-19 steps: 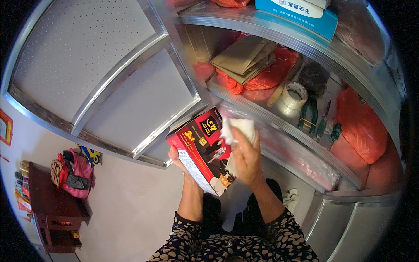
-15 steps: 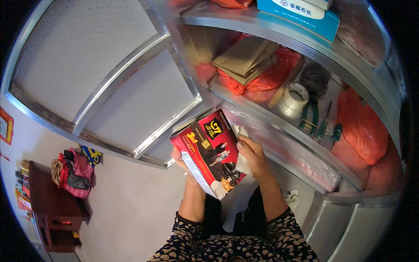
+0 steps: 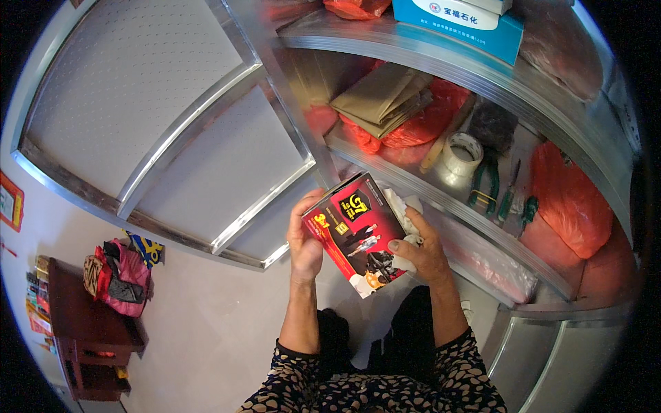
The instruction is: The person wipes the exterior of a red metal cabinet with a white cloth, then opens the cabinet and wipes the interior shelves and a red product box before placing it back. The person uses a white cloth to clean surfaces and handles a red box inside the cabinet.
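Head view: left hand (image 3: 305,237) fingers curled round the left edge of a red-and-black carton (image 3: 358,235), held before the metal shelf (image 3: 441,199). Right hand (image 3: 421,249) grips its right side, pressing a white cloth (image 3: 406,210) against it.
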Motion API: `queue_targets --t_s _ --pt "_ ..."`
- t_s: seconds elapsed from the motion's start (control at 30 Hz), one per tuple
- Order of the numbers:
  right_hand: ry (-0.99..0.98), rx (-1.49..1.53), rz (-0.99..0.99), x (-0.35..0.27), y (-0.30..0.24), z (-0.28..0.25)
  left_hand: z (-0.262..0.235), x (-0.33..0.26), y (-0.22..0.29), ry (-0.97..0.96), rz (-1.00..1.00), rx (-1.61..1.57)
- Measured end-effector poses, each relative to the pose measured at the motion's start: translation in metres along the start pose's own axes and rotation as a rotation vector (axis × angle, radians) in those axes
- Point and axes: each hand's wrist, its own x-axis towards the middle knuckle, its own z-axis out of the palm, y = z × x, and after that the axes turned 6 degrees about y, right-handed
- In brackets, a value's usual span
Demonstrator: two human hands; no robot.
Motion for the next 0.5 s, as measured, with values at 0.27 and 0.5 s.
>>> queue_targets --t_s 0.27,0.5 --pt "0.026 -0.197 -0.277 -0.005 -0.016 0.013 0.018 -0.009 -0.001 0.283 -0.189 0.089" --pt "0.029 -0.218 -0.527 0.0 -0.046 0.019 0.01 -0.005 -0.005 0.136 -0.088 -0.171"
